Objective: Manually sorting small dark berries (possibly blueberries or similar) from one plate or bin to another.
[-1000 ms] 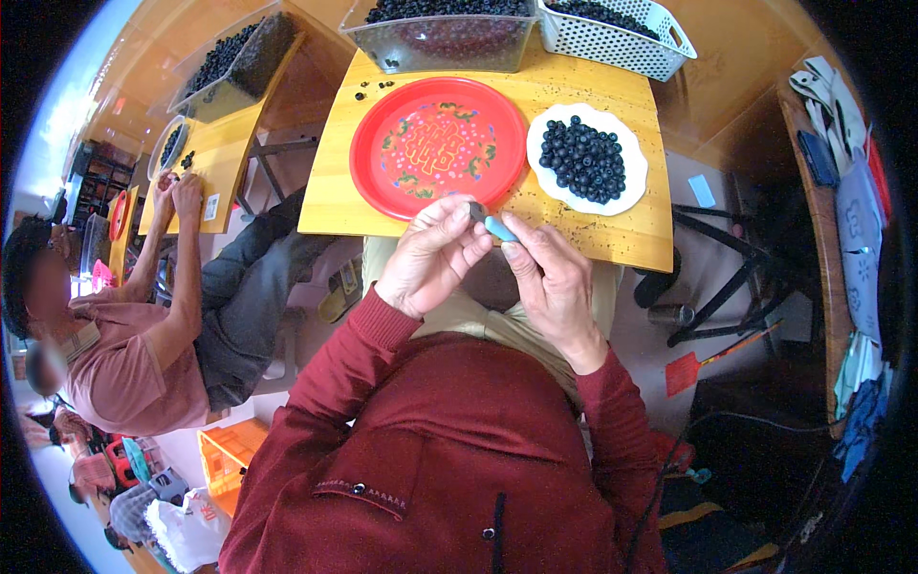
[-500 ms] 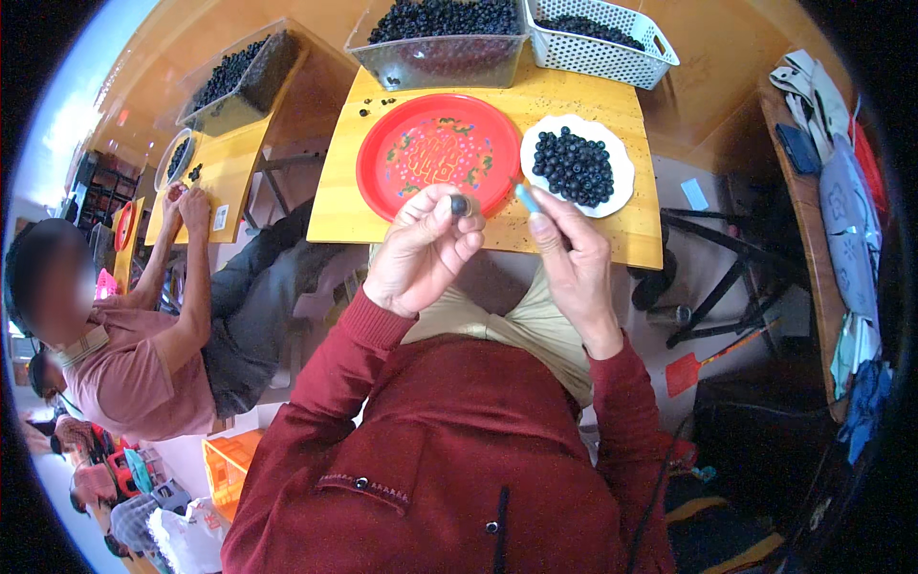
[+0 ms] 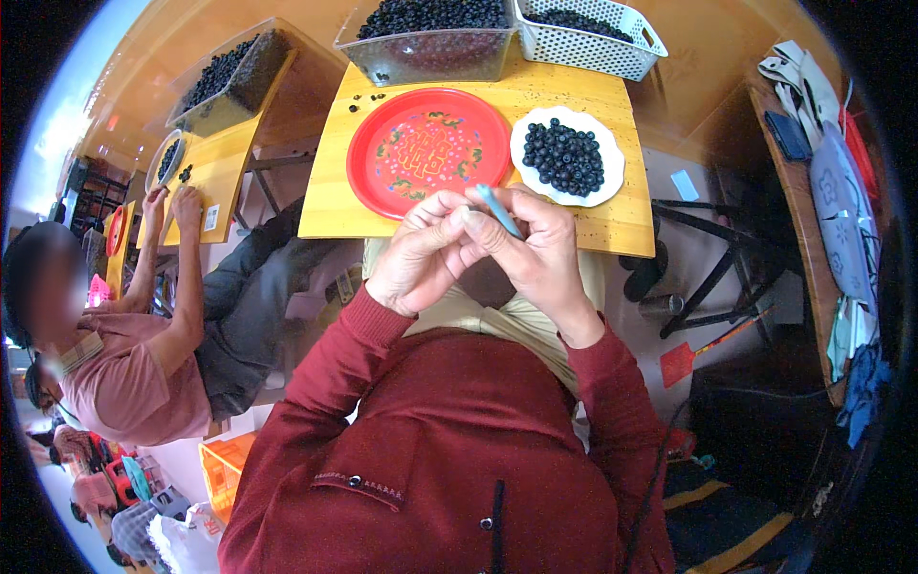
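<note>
Over the near edge of the table, my two hands meet with fingertips together. My left hand (image 3: pixel 421 251) is closed in a pinch; the small dark round ball seen in it half a second ago is now hidden behind the fingers. My right hand (image 3: pixel 543 251) is closed around a slim light blue tool (image 3: pixel 499 212), which slants up past the thumb; its working end is hidden. Just beyond the hands lies a red round tray (image 3: pixel 368 163) with a printed pattern. To its right, a white scalloped plate (image 3: pixel 613 158) holds many dark round balls (image 3: pixel 562 156).
A clear bin (image 3: pixel 430 55) full of dark balls and a white perforated basket (image 3: pixel 583 48) stand at the table's (image 3: pixel 320 215) far edge. A few dark bits lie left of the tray. Another person works at a table on the left. A red fly swatter (image 3: pixel 678 362) lies lower right.
My right hand has moved left with the blue tool and now touches my left hand. The dark ball has gone from sight behind the fingers.
</note>
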`<state>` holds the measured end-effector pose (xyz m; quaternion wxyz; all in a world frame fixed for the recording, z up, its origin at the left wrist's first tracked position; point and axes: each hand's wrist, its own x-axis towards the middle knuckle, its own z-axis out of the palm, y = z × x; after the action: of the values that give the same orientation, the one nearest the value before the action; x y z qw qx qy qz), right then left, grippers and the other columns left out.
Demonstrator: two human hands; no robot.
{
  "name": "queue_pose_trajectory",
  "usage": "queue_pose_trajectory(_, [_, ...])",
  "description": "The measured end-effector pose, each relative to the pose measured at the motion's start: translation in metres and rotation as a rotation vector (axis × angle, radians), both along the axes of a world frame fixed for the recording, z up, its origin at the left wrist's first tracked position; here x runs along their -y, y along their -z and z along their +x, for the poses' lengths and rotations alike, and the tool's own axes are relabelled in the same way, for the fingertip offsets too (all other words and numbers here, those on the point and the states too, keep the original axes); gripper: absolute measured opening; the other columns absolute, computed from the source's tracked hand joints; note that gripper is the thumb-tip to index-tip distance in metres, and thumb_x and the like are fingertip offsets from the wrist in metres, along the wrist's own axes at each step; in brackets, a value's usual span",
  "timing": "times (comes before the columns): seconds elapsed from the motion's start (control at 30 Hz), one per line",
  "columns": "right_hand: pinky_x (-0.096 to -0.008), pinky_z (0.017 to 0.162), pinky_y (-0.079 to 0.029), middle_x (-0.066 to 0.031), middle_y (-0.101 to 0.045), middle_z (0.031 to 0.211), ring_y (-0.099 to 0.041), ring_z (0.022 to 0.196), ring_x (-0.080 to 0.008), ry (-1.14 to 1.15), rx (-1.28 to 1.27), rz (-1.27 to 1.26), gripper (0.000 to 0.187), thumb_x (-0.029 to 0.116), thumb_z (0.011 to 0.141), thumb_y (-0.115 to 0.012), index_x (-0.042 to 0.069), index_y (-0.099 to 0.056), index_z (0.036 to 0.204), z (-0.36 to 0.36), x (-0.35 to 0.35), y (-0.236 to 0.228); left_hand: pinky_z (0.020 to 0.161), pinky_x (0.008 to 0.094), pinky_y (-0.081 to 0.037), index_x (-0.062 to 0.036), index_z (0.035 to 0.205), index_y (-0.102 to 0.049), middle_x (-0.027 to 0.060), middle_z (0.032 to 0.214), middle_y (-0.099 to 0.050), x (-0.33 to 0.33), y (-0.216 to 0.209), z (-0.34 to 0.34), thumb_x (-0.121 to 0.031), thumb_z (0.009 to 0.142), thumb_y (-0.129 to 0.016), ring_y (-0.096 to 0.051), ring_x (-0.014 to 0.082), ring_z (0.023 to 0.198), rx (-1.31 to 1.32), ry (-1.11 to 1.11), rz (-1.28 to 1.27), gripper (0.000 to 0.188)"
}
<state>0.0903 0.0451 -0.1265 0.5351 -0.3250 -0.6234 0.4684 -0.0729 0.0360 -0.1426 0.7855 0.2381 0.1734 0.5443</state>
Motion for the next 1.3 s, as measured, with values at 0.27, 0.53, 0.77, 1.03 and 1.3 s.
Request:
queue_pose_trajectory(0.27, [-0.0197, 0.056, -0.041, 0.0044, -0.061, 0.073, -0.052, 0.065, -0.0019, -0.039, -0.117, -0.309, 0.021, 0.019, 0.096, -0.067, -0.001, -0.072, 0.099, 0.014, -0.002, 0.011, 0.081, 0.0331, -0.06, -0.0032, 0.105, -0.063, 0.0069, 0.098, -0.069, 0.007, -0.008, -0.012, -0.006, 0.094, -0.066, -0.068, 0.0165, 0.085, -0.211, 0.077, 0.058, 0.012])
queue_pose_trajectory(0.53, [-0.02, 0.049, -0.03, 0.0079, -0.053, 0.07, -0.042, 0.057, 0.0003, 0.087, -0.105, -0.423, 0.018, 0.016, 0.097, -0.064, -0.001, -0.07, 0.103, 0.042, 0.011, 0.036, 0.072, 0.0231, -0.051, 0.0003, 0.096, -0.07, 0.002, 0.087, -0.071, -0.061, 0.01, -0.035, -0.003, 0.088, -0.073, -0.063, 0.0076, 0.078, -1.132, -0.189, 0.396, 0.009])
queue_pose_trajectory(0.77, [-0.0194, 0.054, -0.034, 0.0065, -0.056, 0.072, -0.045, 0.063, -0.0006, 0.219, -0.029, -0.367, 0.018, 0.014, 0.096, -0.066, -0.003, -0.07, 0.101, 0.059, 0.029, 0.052, 0.068, 0.0303, -0.054, 0.0026, 0.093, -0.072, 0.0105, 0.081, -0.073, -0.141, 0.041, -0.051, -0.009, 0.085, -0.073, -0.066, 0.0122, 0.072, -1.536, -0.189, 0.527, 0.014])
queue_pose_trajectory(1.03, [-0.0196, 0.056, -0.035, 0.0057, -0.057, 0.072, -0.046, 0.065, -0.0007, 0.352, -0.092, -0.4, 0.016, 0.012, 0.095, -0.067, -0.003, -0.071, 0.101, 0.08, 0.052, 0.065, 0.076, 0.0398, -0.055, 0.0015, 0.101, -0.071, 0.0202, 0.096, -0.071, -0.137, 0.037, 0.012, -0.013, 0.079, -0.076, -0.07, 0.033, 0.086, -1.595, -0.258, 0.881, 0.027])
queue_pose_trajectory(1.3, [-0.0194, 0.06, -0.04, 0.005, -0.061, 0.075, -0.049, 0.068, -0.0013, 0.405, -0.05, -0.43, 0.018, 0.013, 0.094, -0.069, -0.003, -0.071, 0.102, 0.091, 0.053, 0.068, 0.075, 0.0459, -0.055, -0.0049, 0.098, -0.072, 0.0199, 0.091, -0.07, -0.15, 0.034, 0.055, -0.019, 0.078, -0.072, -0.069, 0.0372, 0.086, -1.824, -0.159, 1.037, 0.024])
